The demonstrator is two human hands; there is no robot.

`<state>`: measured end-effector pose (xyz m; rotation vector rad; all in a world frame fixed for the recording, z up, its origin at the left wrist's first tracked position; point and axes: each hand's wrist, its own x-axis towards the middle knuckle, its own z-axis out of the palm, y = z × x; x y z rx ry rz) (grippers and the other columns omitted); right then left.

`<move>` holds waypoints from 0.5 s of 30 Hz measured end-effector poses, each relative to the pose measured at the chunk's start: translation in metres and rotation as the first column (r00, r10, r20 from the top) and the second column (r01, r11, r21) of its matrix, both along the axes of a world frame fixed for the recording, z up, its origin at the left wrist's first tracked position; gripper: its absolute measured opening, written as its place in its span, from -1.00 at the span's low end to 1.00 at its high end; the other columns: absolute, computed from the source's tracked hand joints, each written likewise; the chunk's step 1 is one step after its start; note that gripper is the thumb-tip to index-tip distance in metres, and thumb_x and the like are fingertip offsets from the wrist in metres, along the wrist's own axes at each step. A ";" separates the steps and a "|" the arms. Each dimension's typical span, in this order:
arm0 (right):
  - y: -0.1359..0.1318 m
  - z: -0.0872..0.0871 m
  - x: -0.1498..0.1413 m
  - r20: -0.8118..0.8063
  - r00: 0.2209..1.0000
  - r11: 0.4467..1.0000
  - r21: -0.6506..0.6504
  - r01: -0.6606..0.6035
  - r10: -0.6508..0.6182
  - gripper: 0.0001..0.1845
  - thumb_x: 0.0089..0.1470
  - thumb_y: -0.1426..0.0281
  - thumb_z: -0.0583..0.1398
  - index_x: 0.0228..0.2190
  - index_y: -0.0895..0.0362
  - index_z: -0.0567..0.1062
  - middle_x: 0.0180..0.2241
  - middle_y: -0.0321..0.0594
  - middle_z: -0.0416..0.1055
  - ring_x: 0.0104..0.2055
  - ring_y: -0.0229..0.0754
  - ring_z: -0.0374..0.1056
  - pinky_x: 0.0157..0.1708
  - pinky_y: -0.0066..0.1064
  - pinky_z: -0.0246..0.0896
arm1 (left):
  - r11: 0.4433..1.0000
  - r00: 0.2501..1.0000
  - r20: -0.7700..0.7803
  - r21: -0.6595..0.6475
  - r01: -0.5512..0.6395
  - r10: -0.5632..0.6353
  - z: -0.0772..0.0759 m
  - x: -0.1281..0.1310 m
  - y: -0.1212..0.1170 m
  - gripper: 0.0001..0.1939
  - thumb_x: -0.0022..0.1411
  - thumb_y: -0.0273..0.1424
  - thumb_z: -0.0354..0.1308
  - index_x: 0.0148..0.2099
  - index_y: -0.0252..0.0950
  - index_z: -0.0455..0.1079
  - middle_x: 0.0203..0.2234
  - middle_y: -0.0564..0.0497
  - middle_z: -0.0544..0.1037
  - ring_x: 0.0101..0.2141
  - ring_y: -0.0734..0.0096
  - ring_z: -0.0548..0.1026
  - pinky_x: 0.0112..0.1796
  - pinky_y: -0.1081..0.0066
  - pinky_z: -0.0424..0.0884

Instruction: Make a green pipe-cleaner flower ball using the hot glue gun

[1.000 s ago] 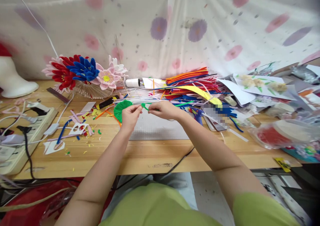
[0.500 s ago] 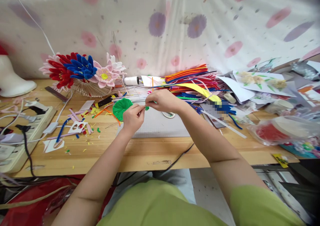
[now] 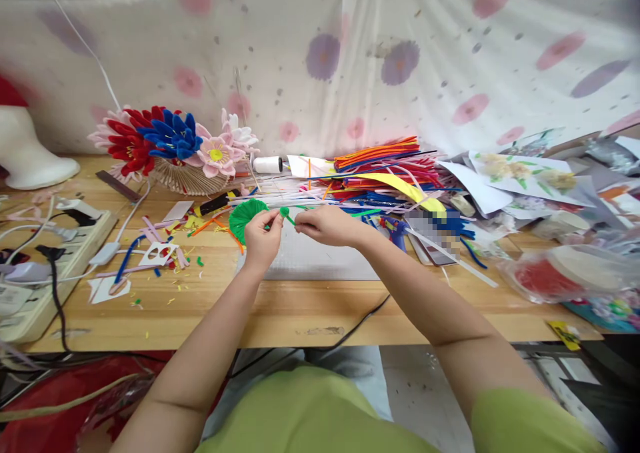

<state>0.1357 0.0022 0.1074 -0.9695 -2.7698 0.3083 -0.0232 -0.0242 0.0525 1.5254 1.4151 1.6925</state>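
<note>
My left hand (image 3: 263, 237) is closed in a pinch at the small curled green end of a green pipe cleaner (image 3: 285, 211). Its strand runs to my right hand (image 3: 327, 225), whose thumb and fingers are pressed together on it. A round, ribbed green fuzzy piece (image 3: 244, 221) shows just behind and left of my left hand, which partly covers it; whether the hand touches it I cannot tell. Below both hands lies a grey cutting mat (image 3: 320, 263).
Bundles of coloured pipe cleaners (image 3: 377, 153) and a yellow strip (image 3: 407, 189) lie behind my hands. At the back left stand fuzzy flowers (image 3: 175, 135). A power strip (image 3: 85, 259) is at left, a glue gun (image 3: 397, 231) at right, a plastic-wrapped roll (image 3: 575, 273) farther right.
My right hand has moved lower and slightly right, away from my left hand, so the green pipe cleaner now shows between them. The whole view has shifted slightly.
</note>
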 end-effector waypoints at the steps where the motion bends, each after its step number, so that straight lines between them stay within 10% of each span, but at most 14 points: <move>1: -0.005 0.005 -0.001 0.036 0.999 0.999 0.038 -0.016 0.014 -0.74 0.12 0.35 0.00 -0.44 0.14 0.44 -0.47 -0.24 0.43 -0.48 -0.30 0.18 -0.48 -0.46 -0.17 | 1.000 1.000 -0.010 0.004 -0.019 0.019 0.000 0.000 0.001 -0.87 0.02 -0.37 0.16 -0.50 -0.28 0.48 -0.65 0.06 0.35 -0.55 0.50 0.25 -0.47 0.46 0.17; 10: -0.013 0.029 -0.004 0.142 0.990 0.984 0.177 -0.020 -0.005 -0.77 0.01 0.44 0.02 -0.52 0.14 0.45 -0.51 -0.22 0.42 -0.52 -0.29 0.14 -0.50 -0.40 -0.22 | 0.941 0.907 0.419 -0.286 0.181 -0.047 -0.002 -0.004 0.009 -0.72 -0.17 -0.20 0.27 -0.51 -0.34 0.46 -0.71 0.10 0.28 -0.67 0.64 0.10 -0.64 0.52 -0.05; 15: -0.013 0.031 -0.007 0.120 0.992 0.983 0.173 -0.069 0.048 -0.75 0.01 0.45 0.00 -0.52 0.14 0.46 -0.51 -0.22 0.41 -0.51 -0.28 0.14 -0.49 -0.39 -0.19 | 0.980 0.971 0.235 -0.179 0.086 -0.043 -0.007 -0.003 0.011 -0.80 -0.08 -0.27 0.21 -0.49 -0.32 0.48 -0.68 0.08 0.33 -0.62 0.58 0.19 -0.57 0.49 0.07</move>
